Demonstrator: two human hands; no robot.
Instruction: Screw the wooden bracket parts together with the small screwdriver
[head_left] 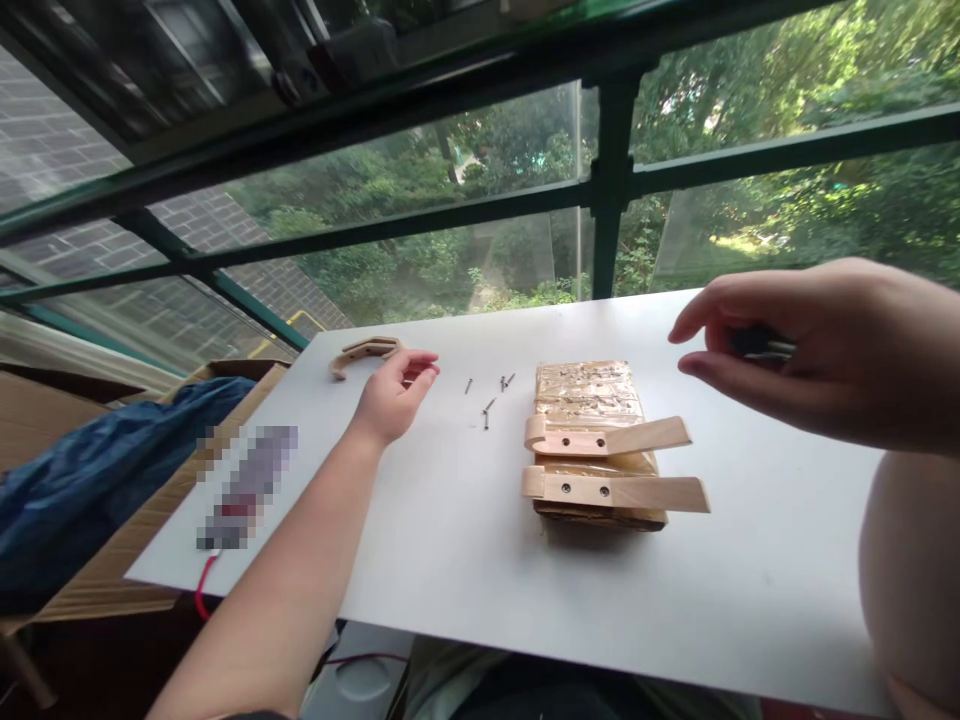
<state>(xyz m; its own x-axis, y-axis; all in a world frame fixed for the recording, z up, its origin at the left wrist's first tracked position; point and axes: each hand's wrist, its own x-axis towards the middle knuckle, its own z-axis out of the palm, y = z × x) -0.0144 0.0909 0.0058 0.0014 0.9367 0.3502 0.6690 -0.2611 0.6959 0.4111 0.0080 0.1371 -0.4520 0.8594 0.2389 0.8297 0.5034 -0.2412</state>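
Observation:
Two pale wooden hooks, an upper one (649,436) and a lower one (656,493), lie across a tape-wrapped cardboard block (589,385), each with two dark screws in it. Above the table at the right, my right hand (802,350) curls around a dark tool with a metal shaft (761,345), mostly hidden in the palm; thumb and forefinger are apart. My left hand (394,395) is beside a third wooden hook (367,347) at the back left, its fingers loosely bent and apart, holding nothing visible. Several loose screws (487,412) lie between my left hand and the block.
The white table (450,540) stands against a green-framed window. A blurred-out object (251,490) with a red cable (202,588) lies near the table's left edge. Left of the table is a cardboard box (120,540) with blue plastic (105,460) in it.

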